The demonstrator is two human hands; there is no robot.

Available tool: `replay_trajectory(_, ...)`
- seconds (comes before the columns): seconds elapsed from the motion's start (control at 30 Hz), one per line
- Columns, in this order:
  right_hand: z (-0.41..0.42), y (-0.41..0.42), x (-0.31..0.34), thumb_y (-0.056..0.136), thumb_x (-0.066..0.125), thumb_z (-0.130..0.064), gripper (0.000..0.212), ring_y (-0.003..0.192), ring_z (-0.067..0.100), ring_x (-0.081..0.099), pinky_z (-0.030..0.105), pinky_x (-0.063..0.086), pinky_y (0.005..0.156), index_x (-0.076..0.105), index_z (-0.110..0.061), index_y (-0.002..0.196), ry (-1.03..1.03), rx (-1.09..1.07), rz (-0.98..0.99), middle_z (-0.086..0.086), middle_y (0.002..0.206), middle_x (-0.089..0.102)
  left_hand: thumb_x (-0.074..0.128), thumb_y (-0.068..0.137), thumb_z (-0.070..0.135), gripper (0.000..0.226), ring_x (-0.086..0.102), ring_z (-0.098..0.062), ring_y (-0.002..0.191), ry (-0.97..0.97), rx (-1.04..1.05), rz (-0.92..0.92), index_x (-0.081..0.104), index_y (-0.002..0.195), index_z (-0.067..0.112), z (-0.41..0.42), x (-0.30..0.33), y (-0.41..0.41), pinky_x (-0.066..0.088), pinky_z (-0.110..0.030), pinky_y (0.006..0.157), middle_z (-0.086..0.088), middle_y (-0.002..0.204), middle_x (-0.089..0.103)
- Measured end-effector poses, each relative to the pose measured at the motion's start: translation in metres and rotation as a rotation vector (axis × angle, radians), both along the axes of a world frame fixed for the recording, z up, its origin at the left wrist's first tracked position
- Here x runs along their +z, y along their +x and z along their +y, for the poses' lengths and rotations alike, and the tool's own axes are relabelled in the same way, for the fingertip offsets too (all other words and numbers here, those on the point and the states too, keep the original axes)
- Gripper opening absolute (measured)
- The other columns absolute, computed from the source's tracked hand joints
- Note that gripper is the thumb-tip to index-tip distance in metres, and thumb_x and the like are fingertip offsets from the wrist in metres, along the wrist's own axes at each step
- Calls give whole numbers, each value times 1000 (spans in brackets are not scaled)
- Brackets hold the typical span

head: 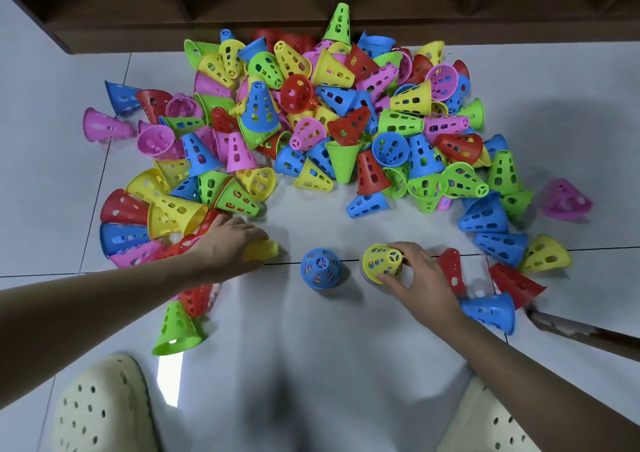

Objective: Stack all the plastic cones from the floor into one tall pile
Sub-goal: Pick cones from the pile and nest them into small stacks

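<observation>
A big heap of perforated plastic cones in red, blue, yellow, green and pink covers the white tiled floor. Two upright stacks stand in front of me: one topped by a blue cone, one topped by a yellow cone with pink rims showing beneath. My right hand grips the yellow-topped stack from the right side. My left hand reaches to the left and curls over a loose yellow cone lying on the floor.
A dark wooden cabinet runs along the back behind the heap. Loose cones lie close on both sides, a green one at near left and a blue one at near right. A wooden leg slants in from the right. Cream perforated shoes show below.
</observation>
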State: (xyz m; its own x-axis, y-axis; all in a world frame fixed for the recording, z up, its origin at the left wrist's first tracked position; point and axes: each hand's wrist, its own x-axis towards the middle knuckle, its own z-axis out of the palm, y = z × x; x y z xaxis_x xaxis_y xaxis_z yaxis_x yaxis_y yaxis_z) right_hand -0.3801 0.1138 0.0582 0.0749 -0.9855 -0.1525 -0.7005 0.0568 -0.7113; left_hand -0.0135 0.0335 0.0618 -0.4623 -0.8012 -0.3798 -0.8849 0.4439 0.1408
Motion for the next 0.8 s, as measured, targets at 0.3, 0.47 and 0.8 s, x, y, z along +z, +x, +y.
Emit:
replay_trajectory(0.3, -4, -1, -2, 83, 78, -24, 45, 103, 1, 56, 25, 48, 90, 56, -25, 122, -12, 39, -6, -15, 114, 56, 66, 90, 53, 46, 59, -7, 100, 63, 232, 696, 52, 128, 31, 20, 54, -41, 51, -31, 84, 13, 114, 60)
replay_trajectory(0.47, -4, 0, -2, 82, 78, -26, 45, 101, 1, 56, 31, 51, 88, 55, -27, 121, -22, 23, 10, -15, 113, 56, 62, 93, 55, 56, 61, -7, 118, 95, 89, 697, 44, 141, 32, 43, 59, -58, 55, -34, 92, 17, 137, 56)
replay_trajectory(0.8, 2, -32, -6, 77, 70, -61, 76, 118, 16, 52, 34, 43, 103, 53, -14, 135, -98, 15, 134, -2, 126, 58, 60, 94, 52, 52, 36, -17, 146, -1, -186, 587, 48, 137, 25, 38, 14, -74, 37, -33, 116, 2, 153, 46)
